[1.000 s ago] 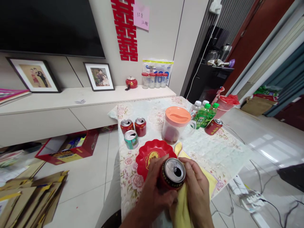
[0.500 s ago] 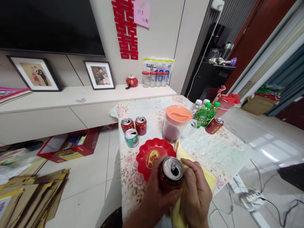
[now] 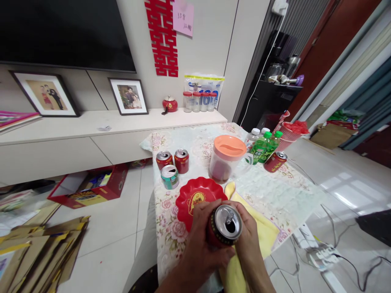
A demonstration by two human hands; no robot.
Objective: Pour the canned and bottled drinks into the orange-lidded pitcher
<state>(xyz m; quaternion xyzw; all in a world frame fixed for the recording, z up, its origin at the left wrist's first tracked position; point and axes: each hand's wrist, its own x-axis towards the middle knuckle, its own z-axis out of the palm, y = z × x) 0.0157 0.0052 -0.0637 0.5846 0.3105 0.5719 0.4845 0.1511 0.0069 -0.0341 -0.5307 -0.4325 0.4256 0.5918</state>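
My left hand (image 3: pixel 198 244) is wrapped round a dark red, opened drink can (image 3: pixel 226 224), its top tilted towards me. Round the can's far right side curls my right hand (image 3: pixel 249 230), closed on a yellow cloth (image 3: pixel 234 273) that hangs below it; its fingertips are partly hidden behind the can. More yellow cloth (image 3: pixel 269 228) lies on the table to the right. Just beyond the hands sits a red scalloped plate (image 3: pixel 186 193) with a gold print. Two red cans (image 3: pixel 182 162) and a crushed green can (image 3: pixel 170 178) stand past it on the left.
A clear pitcher (image 3: pixel 224 162) with an orange lid stands beyond the plate. Several bottles (image 3: pixel 261 148), another red can (image 3: pixel 275 162) and a pink basket (image 3: pixel 287 138) are at the right edge of the flowered table (image 3: pixel 293 191). Cables and power strips (image 3: pixel 324 256) lie on the floor.
My right hand has moved from the can's near right side round to its far side. The can has shifted slightly right and towards me, still in my left hand.
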